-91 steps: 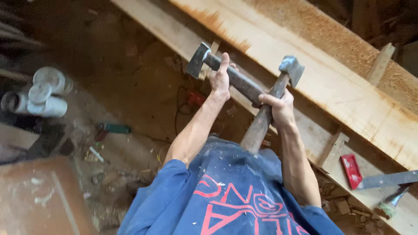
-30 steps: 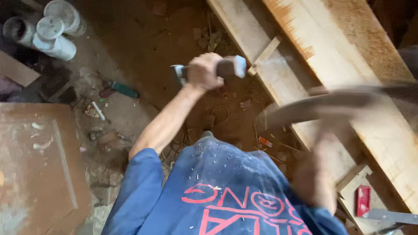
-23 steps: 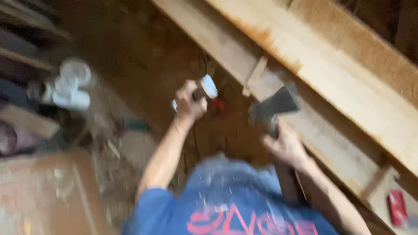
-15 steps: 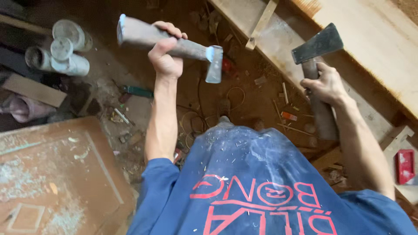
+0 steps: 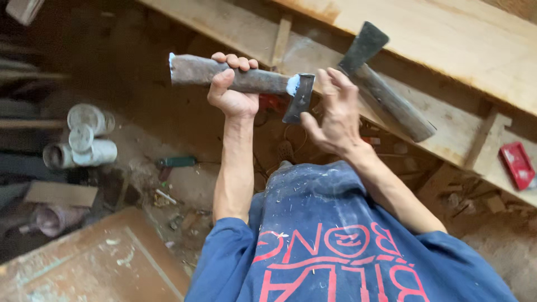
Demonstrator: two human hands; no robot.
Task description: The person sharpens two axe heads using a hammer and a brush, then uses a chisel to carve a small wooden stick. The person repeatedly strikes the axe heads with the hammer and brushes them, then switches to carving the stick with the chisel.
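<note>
The left hand is wrapped tight round the handle of a small hatchet, held up crosswise. The right hand is spread open, fingers at its blade, holding nothing. A second axe lies on the timber beam behind. Bare fingers that close to the edge could get nicked if the grip twists.

red flat box on right plank edge

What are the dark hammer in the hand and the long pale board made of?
The dark hammer in the left hand looks like a worn brown wooden handle with a dull grey metal head, probably steel. The long pale board looks like raw, unpainted wood: grain and an orange stain show.
</note>
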